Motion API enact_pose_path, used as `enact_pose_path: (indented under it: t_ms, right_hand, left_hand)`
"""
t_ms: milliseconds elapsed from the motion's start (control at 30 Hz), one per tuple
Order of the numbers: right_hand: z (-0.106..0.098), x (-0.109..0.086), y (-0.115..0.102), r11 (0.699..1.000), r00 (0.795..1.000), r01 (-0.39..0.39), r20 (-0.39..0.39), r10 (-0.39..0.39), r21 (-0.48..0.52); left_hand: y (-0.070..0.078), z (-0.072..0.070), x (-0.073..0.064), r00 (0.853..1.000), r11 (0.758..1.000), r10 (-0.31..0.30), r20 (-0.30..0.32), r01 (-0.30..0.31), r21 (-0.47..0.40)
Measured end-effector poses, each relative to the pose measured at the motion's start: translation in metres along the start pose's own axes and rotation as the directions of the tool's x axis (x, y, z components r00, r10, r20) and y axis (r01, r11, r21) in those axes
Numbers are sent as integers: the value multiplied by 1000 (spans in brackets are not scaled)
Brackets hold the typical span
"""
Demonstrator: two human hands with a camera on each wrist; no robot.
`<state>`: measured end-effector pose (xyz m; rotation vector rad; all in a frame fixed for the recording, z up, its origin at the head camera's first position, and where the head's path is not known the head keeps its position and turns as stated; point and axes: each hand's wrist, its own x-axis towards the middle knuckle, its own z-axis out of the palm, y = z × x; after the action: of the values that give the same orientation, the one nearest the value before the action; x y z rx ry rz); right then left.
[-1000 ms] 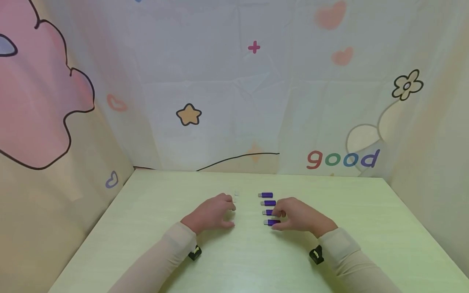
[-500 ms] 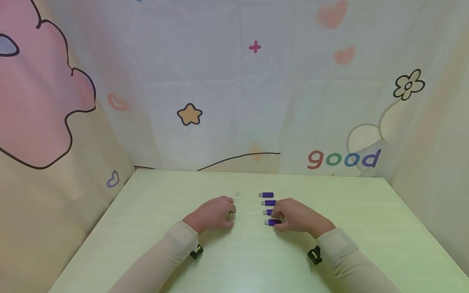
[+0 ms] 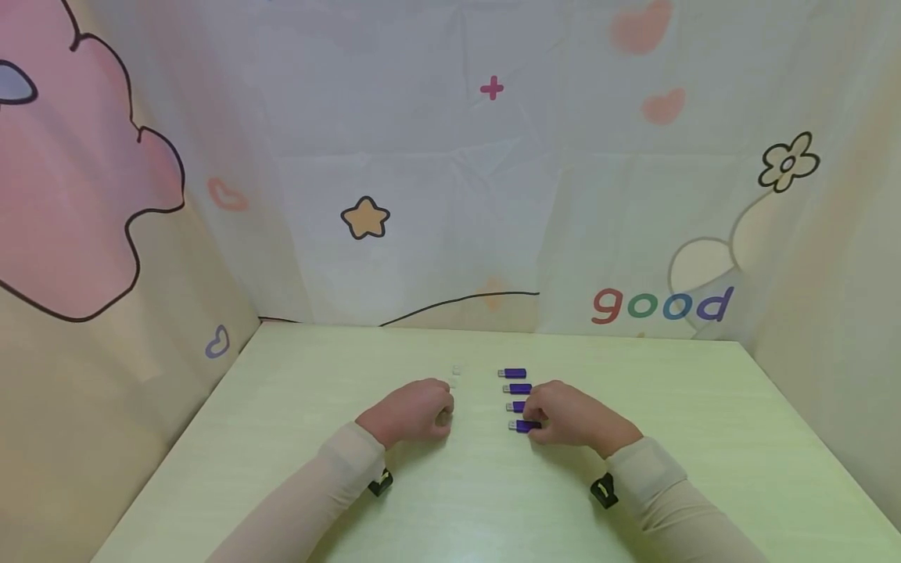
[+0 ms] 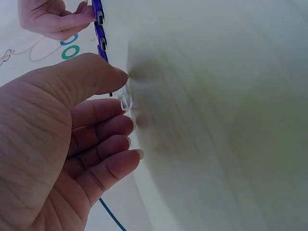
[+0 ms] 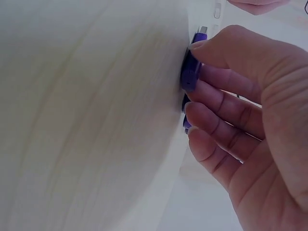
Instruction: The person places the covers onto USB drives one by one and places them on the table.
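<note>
Fingers (image 4: 96,77) of L hand (image 3: 411,410), thumb-to-index gap small, pinch clear plastic cap (image 4: 126,101) at pale wood-grain worktop (image 3: 450,500); R hand (image 3: 579,414), gap likewise small, pinches purple rect. USB stick (image 5: 191,70), nearest of 4 in col.

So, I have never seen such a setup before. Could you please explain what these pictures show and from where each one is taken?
There is no robot here: a person works with two bare hands, the left hand and the right hand. The wide picture comes from a head camera looking forward and down; the two close ones come from a camera on each wrist. On the pale table lie purple USB sticks in a row, and, to their left, small clear pieces, perhaps caps. The left hand pinches one clear piece; the right hand grips the purple stick nearest the person. Whether that stick is lifted, I cannot tell.
</note>
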<state>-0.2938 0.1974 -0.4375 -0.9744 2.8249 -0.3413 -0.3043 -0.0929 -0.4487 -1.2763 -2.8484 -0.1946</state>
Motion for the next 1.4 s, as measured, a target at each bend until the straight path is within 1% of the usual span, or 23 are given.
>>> enact_pose_path:
  t_ms: [200, 400, 700, 900, 1167, 1300, 1400]
  right_hand:
    - [0, 0, -2, 1000, 999, -30, 21, 30, 6]
    - [0, 2, -3, 998, 998, -56, 28, 56, -21]
    - [1, 4, -7, 995, 995, -92, 41, 94, -38]
    - [1, 6, -7, 994, 995, -89, 29, 91, -58]
    - [1, 6, -10, 993, 994, -104, 23, 105, -46]
    - [2, 6, -9, 995, 995, -96, 9, 96, -42]
    - [2, 6, -9, 996, 997, -83, -3, 83, -44]
  left_hand:
    - [1, -1, 1, 1000, 1000, -5, 16, 5, 9]
    - [2, -1, 2, 1000, 1000, 4, 7, -5, 21]
    - [3, 0, 3, 1000, 1000, -10, 2, 10, 13]
    - [4, 0, 4, 1000, 999, -16, 2, 16, 40]
    - [4, 0, 6, 1000, 998, -23, 3, 23, 60]
    - [4, 1, 7, 999, 997, -31, 8, 30, 69]
    - [4, 1, 7, 1000, 997, -25, 5, 25, 78]
